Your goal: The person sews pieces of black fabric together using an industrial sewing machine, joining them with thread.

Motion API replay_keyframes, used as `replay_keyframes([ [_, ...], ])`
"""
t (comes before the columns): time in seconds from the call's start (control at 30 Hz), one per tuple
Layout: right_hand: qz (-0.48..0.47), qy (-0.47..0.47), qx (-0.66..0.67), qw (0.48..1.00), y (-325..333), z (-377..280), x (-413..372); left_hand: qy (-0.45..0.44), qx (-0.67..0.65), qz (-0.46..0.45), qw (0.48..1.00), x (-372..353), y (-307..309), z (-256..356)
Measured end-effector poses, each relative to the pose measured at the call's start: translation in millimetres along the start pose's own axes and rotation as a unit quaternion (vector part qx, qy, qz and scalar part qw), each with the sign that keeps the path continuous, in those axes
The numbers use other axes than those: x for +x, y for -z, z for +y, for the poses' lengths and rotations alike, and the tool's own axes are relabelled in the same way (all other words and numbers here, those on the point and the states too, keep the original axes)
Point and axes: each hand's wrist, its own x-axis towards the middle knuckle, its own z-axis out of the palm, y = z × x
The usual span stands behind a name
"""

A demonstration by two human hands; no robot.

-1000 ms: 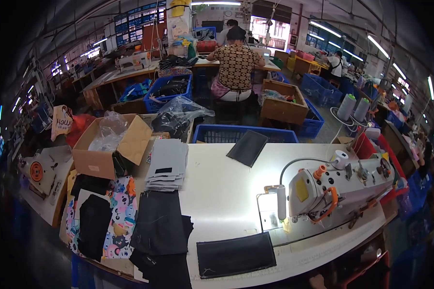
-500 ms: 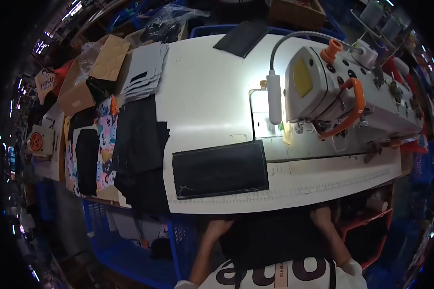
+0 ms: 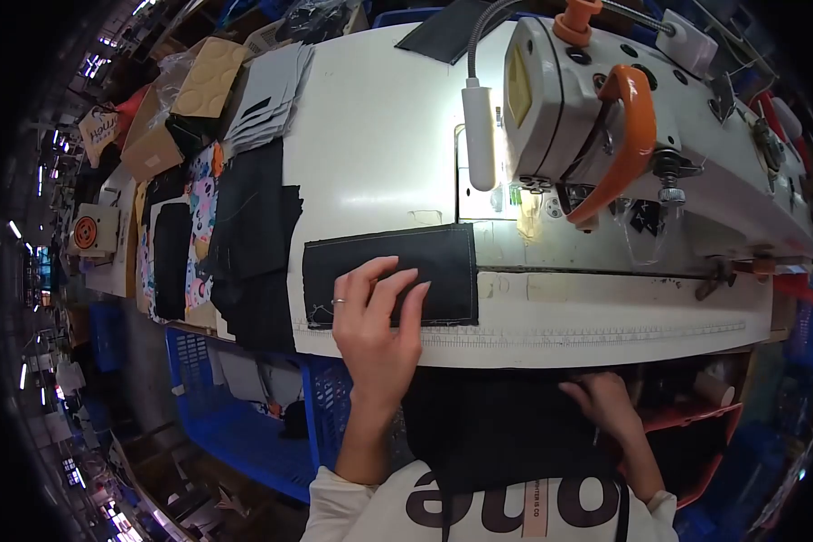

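A black rectangular fabric piece (image 3: 443,271) with stitched edges lies flat on the white sewing table. My left hand (image 3: 377,316) is over its lower middle, fingers bent and spread apart, a ring on one finger; nothing shows between them. My right hand (image 3: 608,405) is below the table's front edge, beside the black cloth (image 3: 497,415) over my lap. Its visible fingers point left and stand apart, holding nothing I can see. The sewing machine (image 3: 596,108), with an orange guard, stands right of the fabric piece, its lamp (image 3: 481,135) lighting the needle area.
Dark fabric pieces (image 3: 253,217) are stacked on the left beside patterned cloth (image 3: 203,203). Grey sheets (image 3: 266,95) and a cardboard box (image 3: 149,149) sit behind them. A blue crate (image 3: 235,452) is below left; a red bin (image 3: 727,443) is below right. A printed ruler (image 3: 605,332) runs along the front edge.
My left hand has risen from below the table edge to over the black fabric piece. My right hand remains low, with more of it showing. The view has shifted, bringing the machine closer.
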Motion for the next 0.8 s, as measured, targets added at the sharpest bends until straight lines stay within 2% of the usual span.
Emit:
replay_keyframes([
  [0.17, -0.028, 0.03, 0.087, 0.995, 24.2, -39.6, -3.8, -0.012, 0.043, -0.025, 0.999, -5.3, -17.8, 6.8],
  [0.27, -0.093, 0.063, 0.192, 0.975, 48.1, -58.8, -4.3, -0.027, 0.056, -0.034, 0.997, -8.2, -21.5, 8.2],
  [0.3, -0.093, 0.063, 0.192, 0.975, 57.8, -63.1, -4.7, -0.03, 0.055, -0.042, 0.997, -8.7, -22.6, 8.4],
  [0.43, -0.068, 0.065, 0.247, 0.964, 80.8, -70.4, -4.9, -0.041, 0.057, -0.064, 0.995, -9.6, -26.9, 7.5],
  [0.53, 0.029, 0.056, 0.319, 0.946, 77.8, -61.1, -5.7, -0.052, 0.067, -0.082, 0.993, -11.5, -29.7, 4.1],
  [0.7, 0.059, 0.058, 0.323, 0.943, 69.8, -70.6, 3.1, -0.061, 0.028, -0.129, 0.989, -14.8, -32.7, -1.7],
  [0.77, 0.043, 0.058, 0.298, 0.952, 67.4, -73.8, 10.3, -0.075, -0.003, -0.153, 0.985, -2.5, -34.7, -1.6],
  [0.8, 0.066, 0.093, 0.286, 0.951, 64.9, -73.7, 14.5, -0.074, -0.02, -0.167, 0.983, -1.7, -33.4, -4.2],
])
